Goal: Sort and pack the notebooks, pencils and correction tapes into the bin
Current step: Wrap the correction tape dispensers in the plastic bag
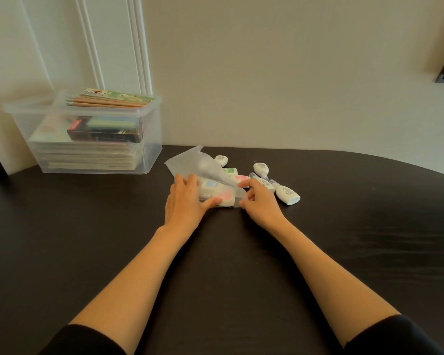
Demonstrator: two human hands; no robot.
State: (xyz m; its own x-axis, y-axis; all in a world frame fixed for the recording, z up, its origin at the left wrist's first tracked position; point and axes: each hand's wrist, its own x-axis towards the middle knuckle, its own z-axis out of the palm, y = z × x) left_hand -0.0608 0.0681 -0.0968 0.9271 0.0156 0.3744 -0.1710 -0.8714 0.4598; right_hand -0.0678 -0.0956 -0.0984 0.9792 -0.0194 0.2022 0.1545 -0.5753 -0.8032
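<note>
L hand (186,201): palm down on near-L end of bag (190,160). Fingers (187,181) fairly straight, spread over the top; thumb stretched R-ward along bag's near edge. Presses bag to table (87,252); not curled round it as far as I can see.

R hand (260,201): knuckles up, fingers curled. Index tip and thumb nip the bag's R edge, other fingers tucked under. Can't tell if it also touches a tape through the film.

Bag: translucent, limp, lying btw the two hands, far end flapped up toward wall (267,73). Inside, under the film: blue tape (210,185) and pink tape (227,196), side by side.

Loose tapes, all on table:
- green one (231,171) and another pink one (242,178) just behind bag, partly under the flap
- white one (221,160) further back, by flap's edge
- white cluster (289,194) just R of R hand, lying on their sides, some touching

Forearms bare, come in from near edge and converge on bag. Black sleeves (395,336) at elbows.

Bin (153,149): clear, back-L of table, near wall, well apart from hands. Notebooks (87,157) stacked flat at bottom. Dark box (105,135) lies on the stack w/ smth pale green on top of it. Pencils (105,101) bundled, lying across at rim height; green printed pack just behind them.
</note>
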